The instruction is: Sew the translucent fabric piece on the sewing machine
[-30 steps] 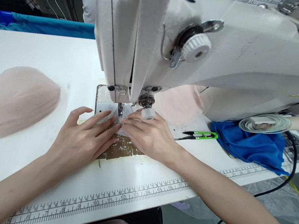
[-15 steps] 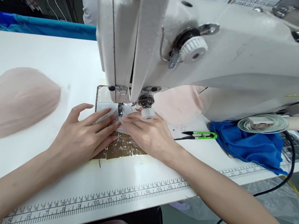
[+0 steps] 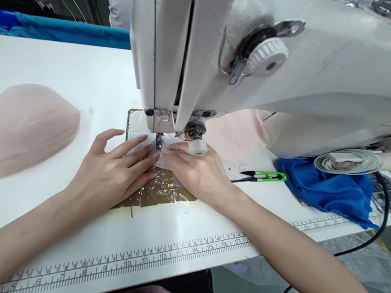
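Under the presser foot (image 3: 159, 141) of a white sewing machine (image 3: 309, 60) lies a small piece of thin white fabric (image 3: 165, 165). My left hand (image 3: 118, 168) rests flat on its left part, fingers spread, with the tips close beside the foot. On the right, my right hand (image 3: 200, 172) has its fingers drawn together on the fabric, their tips just right of the foot. A white knob on the machine covers part of this hand, and its thumb is hidden. The shiny metal bed plate (image 3: 168, 190) shows below the fabric.
Sheer pink fabric (image 3: 20, 130) lies on the white table at left; more pale pink fabric (image 3: 236, 131) lies behind my right hand. Green thread snips (image 3: 266, 176), blue cloth (image 3: 331, 193) and a coiled tape (image 3: 348, 161) sit at right. A printed ruler (image 3: 129, 262) runs along the front edge.
The camera view has shifted slightly, so the machine head looks a little larger and further right. Both hands stay at the presser foot, with almost no visible movement.
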Tool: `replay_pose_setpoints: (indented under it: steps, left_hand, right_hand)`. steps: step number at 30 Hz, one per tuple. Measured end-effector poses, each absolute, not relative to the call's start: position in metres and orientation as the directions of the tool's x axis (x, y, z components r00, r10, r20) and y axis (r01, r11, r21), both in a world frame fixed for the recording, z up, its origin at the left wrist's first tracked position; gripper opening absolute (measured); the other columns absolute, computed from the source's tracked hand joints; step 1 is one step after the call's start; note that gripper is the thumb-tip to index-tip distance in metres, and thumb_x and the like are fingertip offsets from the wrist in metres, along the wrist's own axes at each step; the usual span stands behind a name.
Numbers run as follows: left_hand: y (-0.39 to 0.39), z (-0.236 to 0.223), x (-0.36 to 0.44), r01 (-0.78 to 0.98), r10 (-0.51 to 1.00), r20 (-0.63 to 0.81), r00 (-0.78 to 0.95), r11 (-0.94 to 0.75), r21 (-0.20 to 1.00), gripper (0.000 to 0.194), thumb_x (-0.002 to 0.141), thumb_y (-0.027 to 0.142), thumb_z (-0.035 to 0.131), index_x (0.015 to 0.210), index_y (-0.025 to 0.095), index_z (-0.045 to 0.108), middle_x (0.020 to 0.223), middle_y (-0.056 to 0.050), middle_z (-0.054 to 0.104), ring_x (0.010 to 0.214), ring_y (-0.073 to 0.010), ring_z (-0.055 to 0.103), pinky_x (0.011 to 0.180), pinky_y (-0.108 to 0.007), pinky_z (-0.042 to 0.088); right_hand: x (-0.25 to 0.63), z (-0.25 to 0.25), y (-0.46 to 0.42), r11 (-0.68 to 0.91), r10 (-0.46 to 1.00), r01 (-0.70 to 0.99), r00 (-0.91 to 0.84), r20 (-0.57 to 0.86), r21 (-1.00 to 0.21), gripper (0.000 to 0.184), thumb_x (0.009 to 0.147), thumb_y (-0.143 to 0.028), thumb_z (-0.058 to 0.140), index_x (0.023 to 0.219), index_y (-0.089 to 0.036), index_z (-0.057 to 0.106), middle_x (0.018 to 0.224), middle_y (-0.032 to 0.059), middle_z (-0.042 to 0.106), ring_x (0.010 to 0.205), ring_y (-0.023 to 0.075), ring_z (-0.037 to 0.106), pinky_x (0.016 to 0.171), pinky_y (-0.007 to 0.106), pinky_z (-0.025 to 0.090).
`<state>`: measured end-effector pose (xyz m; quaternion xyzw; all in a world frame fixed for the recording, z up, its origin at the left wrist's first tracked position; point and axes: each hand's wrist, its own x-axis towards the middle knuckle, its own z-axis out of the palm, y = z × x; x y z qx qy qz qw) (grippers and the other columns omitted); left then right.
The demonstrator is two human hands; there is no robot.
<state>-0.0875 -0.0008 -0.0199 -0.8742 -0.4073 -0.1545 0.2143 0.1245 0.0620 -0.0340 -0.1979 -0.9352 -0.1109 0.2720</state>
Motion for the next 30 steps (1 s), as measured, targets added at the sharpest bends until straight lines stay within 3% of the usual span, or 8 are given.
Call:
replay_pose_setpoints:
  steps: [12, 25, 28, 30]
  left_hand:
    - [0.0031, -0.0222, -0.089, 0.788, 0.657, 0.446, 0.608, -0.566, -0.241, 0.025, 0.099, 0.027, 0.052, 0.118, 0.016, 0.063, 0.114, -0.006, 0.074, 0.115, -0.0282, 0.065, 0.097, -0.052, 0.038]
    - [0.0021, -0.0238, -0.0897, 0.796, 0.665, 0.445, 0.6, -0.552, -0.247, 0.027, 0.099, 0.03, 0.052, 0.119, 0.017, 0.063, 0.119, -0.007, 0.072, 0.117, -0.0274, 0.064, 0.099, -0.05, 0.038]
    - [0.0014, -0.0229, -0.0869, 0.784, 0.641, 0.461, 0.614, -0.56, -0.267, 0.027, 0.098, 0.029, 0.054, 0.119, 0.016, 0.064, 0.118, -0.008, 0.073, 0.116, -0.0285, 0.065, 0.097, -0.05, 0.04]
    - [0.0014, -0.0217, -0.0877, 0.777, 0.624, 0.472, 0.623, -0.566, -0.277, 0.025, 0.097, 0.028, 0.055, 0.118, 0.017, 0.065, 0.116, -0.007, 0.073, 0.115, -0.0287, 0.065, 0.095, -0.049, 0.041]
  right_hand:
    - [0.1233, -0.0359, 0.0652, 0.872, 0.339, 0.471, -0.776, 0.531, 0.131, 0.023, 0.092, -0.004, 0.051, 0.093, -0.015, 0.071, 0.092, 0.0043, 0.077, 0.087, 0.0162, 0.068, 0.093, 0.032, 0.052]
    - [0.1236, -0.0325, 0.0637, 0.872, 0.412, 0.488, -0.782, 0.468, 0.047, 0.026, 0.092, -0.005, 0.049, 0.1, -0.016, 0.071, 0.1, 0.0062, 0.077, 0.096, 0.0184, 0.068, 0.093, 0.035, 0.051]
    - [0.1244, -0.03, 0.0647, 0.874, 0.44, 0.486, -0.776, 0.451, -0.017, 0.024, 0.099, -0.023, 0.048, 0.104, -0.017, 0.071, 0.102, 0.0065, 0.077, 0.1, 0.02, 0.068, 0.097, 0.039, 0.049]
    - [0.1252, -0.0272, 0.0646, 0.863, 0.467, 0.504, -0.762, 0.449, -0.042, 0.04, 0.1, -0.045, 0.046, 0.103, -0.015, 0.072, 0.104, 0.009, 0.076, 0.104, 0.0224, 0.067, 0.101, 0.041, 0.046]
